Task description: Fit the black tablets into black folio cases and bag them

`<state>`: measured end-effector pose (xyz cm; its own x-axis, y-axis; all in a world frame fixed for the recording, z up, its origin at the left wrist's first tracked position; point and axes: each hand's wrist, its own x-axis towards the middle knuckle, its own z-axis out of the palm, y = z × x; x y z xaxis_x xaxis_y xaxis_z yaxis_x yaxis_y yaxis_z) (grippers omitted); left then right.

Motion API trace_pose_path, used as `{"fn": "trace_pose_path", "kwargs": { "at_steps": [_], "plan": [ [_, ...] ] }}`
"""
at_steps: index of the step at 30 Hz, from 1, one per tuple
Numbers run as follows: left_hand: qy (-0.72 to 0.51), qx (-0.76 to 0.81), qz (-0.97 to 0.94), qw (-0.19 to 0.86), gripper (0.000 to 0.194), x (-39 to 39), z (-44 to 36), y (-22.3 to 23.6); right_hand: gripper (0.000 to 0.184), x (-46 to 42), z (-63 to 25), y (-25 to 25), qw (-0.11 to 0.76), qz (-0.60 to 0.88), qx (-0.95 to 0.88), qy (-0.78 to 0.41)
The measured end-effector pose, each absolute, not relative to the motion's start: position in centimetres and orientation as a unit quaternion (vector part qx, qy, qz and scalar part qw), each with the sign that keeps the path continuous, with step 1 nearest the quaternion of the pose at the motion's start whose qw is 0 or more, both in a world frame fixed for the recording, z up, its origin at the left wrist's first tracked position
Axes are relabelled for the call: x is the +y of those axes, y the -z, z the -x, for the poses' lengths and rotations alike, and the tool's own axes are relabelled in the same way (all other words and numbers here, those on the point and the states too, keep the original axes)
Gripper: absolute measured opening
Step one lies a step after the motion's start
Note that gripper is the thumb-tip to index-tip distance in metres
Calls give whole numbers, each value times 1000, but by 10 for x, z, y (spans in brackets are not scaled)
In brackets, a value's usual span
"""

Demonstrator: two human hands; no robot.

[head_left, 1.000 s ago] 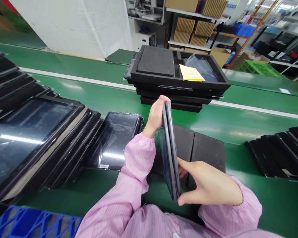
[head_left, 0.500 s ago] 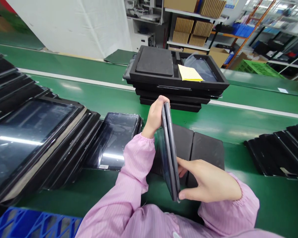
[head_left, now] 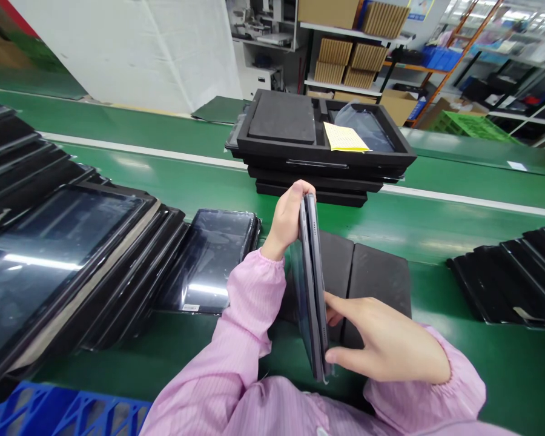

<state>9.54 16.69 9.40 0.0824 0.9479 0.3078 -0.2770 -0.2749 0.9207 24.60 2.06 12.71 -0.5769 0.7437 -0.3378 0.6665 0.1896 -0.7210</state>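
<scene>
I hold a thin dark tablet (head_left: 314,284) on edge above the green bench, its narrow side facing me. My left hand (head_left: 286,219) is closed round its far top end. My right hand (head_left: 381,342) pinches its near lower end, thumb on the edge and fingers behind. Two black foam pads (head_left: 367,272) lie flat on the bench just under and to the right of the tablet.
Overlapping black trays with glossy screens (head_left: 63,242) fan across the left. A stack of black foam trays (head_left: 320,154) with a yellow sheet (head_left: 343,138) stands beyond. More black trays (head_left: 513,278) lie right. A blue crate (head_left: 49,415) sits at my lower left.
The tablet and both hands have shifted slightly down and toward me; my grip on it is unchanged.
</scene>
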Motion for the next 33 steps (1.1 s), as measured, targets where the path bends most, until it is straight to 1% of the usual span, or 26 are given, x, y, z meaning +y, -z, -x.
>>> {"fn": "trace_pose_path", "kwargs": {
  "at_steps": [5, 12, 19, 26, 33],
  "plan": [
    [-607, 288, -552, 493, 63, 167, -97, -92, 59, 18, -247, -124, 49, 461, -770, -439],
    [-600, 267, -587, 473, 64, 168, -97, -88, 31, 17, -247, -120, 65, 459, -770, -438],
    [-588, 282, -606, 456, 61, 167, -97, -88, 20, 16, -248, -124, 80, 465, -776, -420],
    [-586, 285, -615, 443, 55, 165, -96, -86, 17, 17, -250, -127, 93, 451, -778, -428],
    [-575, 327, -645, 383, 58, 162, -97, -89, 11, 20, -258, -130, 87, 459, -786, -406]
  ]
}}
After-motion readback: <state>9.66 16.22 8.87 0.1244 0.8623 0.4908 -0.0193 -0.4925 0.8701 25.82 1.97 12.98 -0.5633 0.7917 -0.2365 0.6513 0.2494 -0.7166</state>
